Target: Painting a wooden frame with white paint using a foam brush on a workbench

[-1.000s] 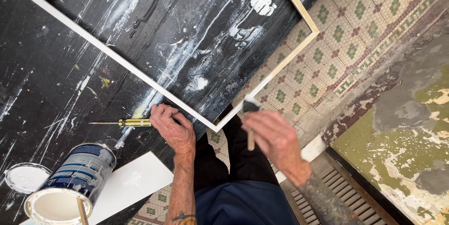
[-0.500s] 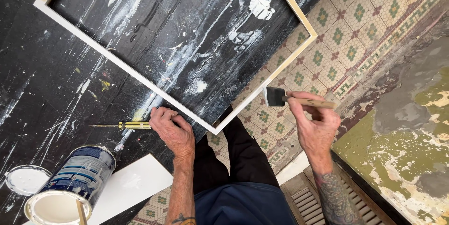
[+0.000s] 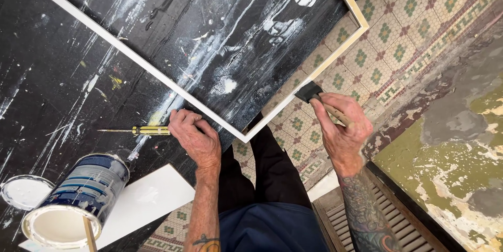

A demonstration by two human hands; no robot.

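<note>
A white-painted wooden frame (image 3: 157, 79) lies on a black, paint-splattered table (image 3: 63, 89), one corner sticking out over the table edge. My left hand (image 3: 195, 139) presses flat on the frame's lower rail near that corner. My right hand (image 3: 340, 129) grips the wooden handle of a black foam brush (image 3: 309, 92), whose head sits just beside the frame's right rail (image 3: 335, 53). A yellow-handled screwdriver (image 3: 139, 131) rests on the table just left of my left hand.
An open can of white paint (image 3: 73, 199) with a stir stick stands at lower left, its lid (image 3: 23, 190) beside it, next to a white board (image 3: 141, 202). Patterned tile floor (image 3: 408, 26) lies to the right, with a peeling wall and a floor grate (image 3: 398, 220).
My right hand has swung the foam brush from near the frame's overhanging corner up and to the right, alongside the right rail. My left hand stays pressed on the frame.
</note>
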